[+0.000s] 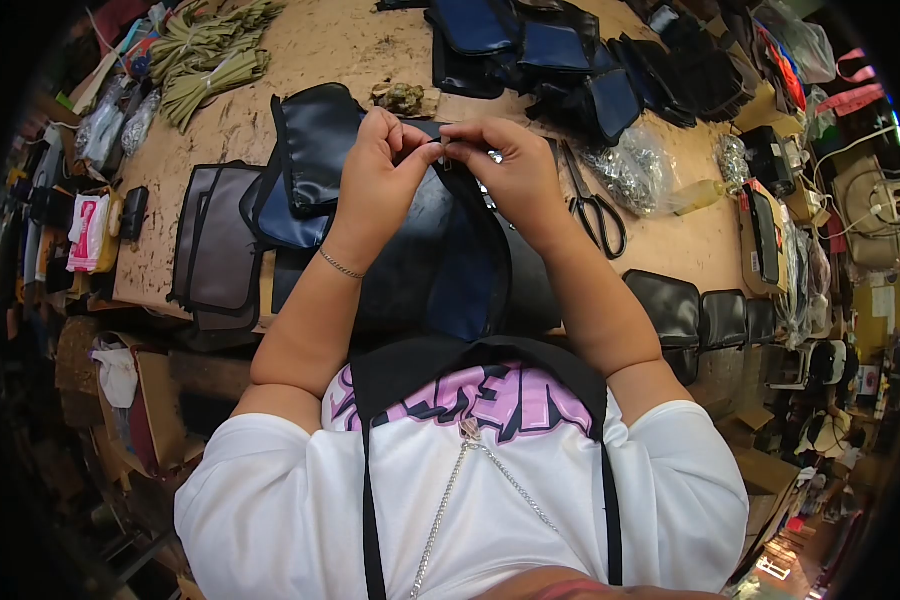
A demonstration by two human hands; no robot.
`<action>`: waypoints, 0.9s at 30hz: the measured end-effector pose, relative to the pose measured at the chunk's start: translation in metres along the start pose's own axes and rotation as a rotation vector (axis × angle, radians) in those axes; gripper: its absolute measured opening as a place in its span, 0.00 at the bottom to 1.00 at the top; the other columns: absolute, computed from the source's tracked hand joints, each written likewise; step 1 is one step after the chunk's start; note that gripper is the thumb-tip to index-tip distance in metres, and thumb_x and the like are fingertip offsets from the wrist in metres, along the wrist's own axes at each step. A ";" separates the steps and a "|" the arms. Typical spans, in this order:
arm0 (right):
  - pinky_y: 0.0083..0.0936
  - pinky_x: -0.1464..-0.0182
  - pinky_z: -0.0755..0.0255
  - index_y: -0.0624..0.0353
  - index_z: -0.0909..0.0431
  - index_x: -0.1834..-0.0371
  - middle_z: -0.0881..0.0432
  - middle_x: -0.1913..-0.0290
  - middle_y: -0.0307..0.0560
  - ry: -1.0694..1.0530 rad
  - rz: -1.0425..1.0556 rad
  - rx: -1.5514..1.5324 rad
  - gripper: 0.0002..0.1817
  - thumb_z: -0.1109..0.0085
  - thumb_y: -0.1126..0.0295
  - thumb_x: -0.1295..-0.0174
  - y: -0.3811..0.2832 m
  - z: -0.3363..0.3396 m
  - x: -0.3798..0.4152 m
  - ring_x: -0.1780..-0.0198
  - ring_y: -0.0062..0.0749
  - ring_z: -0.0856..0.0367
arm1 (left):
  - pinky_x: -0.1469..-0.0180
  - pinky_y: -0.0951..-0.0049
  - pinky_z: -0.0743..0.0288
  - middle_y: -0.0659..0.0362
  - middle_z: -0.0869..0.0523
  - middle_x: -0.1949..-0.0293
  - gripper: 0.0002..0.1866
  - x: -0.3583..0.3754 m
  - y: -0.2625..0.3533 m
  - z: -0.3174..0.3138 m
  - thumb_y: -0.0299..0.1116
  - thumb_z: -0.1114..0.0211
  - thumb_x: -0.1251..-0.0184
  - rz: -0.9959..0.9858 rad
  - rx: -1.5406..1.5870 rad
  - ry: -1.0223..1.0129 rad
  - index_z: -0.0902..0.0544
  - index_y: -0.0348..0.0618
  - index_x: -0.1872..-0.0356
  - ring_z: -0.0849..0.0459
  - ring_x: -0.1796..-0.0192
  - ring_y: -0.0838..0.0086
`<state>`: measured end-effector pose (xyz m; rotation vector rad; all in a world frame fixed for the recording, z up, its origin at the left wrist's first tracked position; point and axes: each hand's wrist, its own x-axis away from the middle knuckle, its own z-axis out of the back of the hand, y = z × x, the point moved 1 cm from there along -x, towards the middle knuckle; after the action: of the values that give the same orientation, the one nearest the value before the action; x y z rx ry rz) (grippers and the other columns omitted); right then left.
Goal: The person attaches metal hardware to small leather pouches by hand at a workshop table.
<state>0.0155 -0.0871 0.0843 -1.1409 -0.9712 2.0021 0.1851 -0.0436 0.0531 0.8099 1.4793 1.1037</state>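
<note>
Surface: a worn brown worktable [350, 45], crowded with cut pouch pieces.
Piece: a dark pouch panel [440, 250] at table centre, twelve o'clock from the chest.
Handling: likely light, limp and slightly slick; best pinched along the top edge.
Left hand [385, 165]: fingers curled, pinching that edge.
Right hand [505, 160]: fingertips pinching beside it, wrists raised.
Scissors [595, 205]: at three o'clock.

Both hands, left hand [378, 175], right hand [510, 165], pinching black pouch [440, 250], scissors [595, 205] beside
</note>
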 end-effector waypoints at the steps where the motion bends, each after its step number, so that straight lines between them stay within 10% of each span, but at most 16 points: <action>1: 0.25 0.53 0.23 0.59 0.13 0.54 0.12 0.61 0.46 -0.003 0.022 0.021 0.11 0.31 0.74 0.40 0.001 0.000 0.000 0.59 0.32 0.14 | 0.54 0.80 0.23 0.55 0.17 0.64 0.20 0.000 -0.001 0.000 0.16 0.34 0.33 -0.003 -0.014 0.000 0.39 0.46 0.68 0.19 0.60 0.79; 10: 0.32 0.54 0.22 0.61 0.14 0.63 0.14 0.63 0.48 0.032 0.153 0.209 0.04 0.33 0.76 0.42 0.000 -0.007 0.005 0.58 0.43 0.15 | 0.62 0.79 0.26 0.58 0.17 0.69 0.16 0.007 -0.001 -0.003 0.20 0.31 0.35 0.012 -0.040 0.080 0.35 0.40 0.67 0.21 0.66 0.80; 22: 0.24 0.50 0.23 0.63 0.33 0.52 0.17 0.61 0.46 0.060 -0.154 -0.143 0.22 0.28 0.77 0.43 0.010 -0.015 0.016 0.56 0.29 0.16 | 0.57 0.80 0.23 0.61 0.16 0.64 0.05 0.002 0.039 0.006 0.23 0.35 0.30 0.079 -0.228 -0.163 0.18 0.34 0.56 0.17 0.59 0.81; 27: 0.22 0.48 0.23 0.63 0.26 0.48 0.16 0.57 0.42 -0.080 -0.227 -0.319 0.19 0.30 0.77 0.40 0.010 -0.015 0.011 0.55 0.23 0.17 | 0.59 0.77 0.23 0.59 0.18 0.65 0.03 -0.007 0.054 0.012 0.23 0.35 0.32 -0.130 -0.473 -0.315 0.17 0.34 0.60 0.18 0.62 0.77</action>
<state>0.0224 -0.0795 0.0659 -1.0633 -1.4335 1.7631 0.1945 -0.0295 0.1064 0.5163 0.9413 1.1099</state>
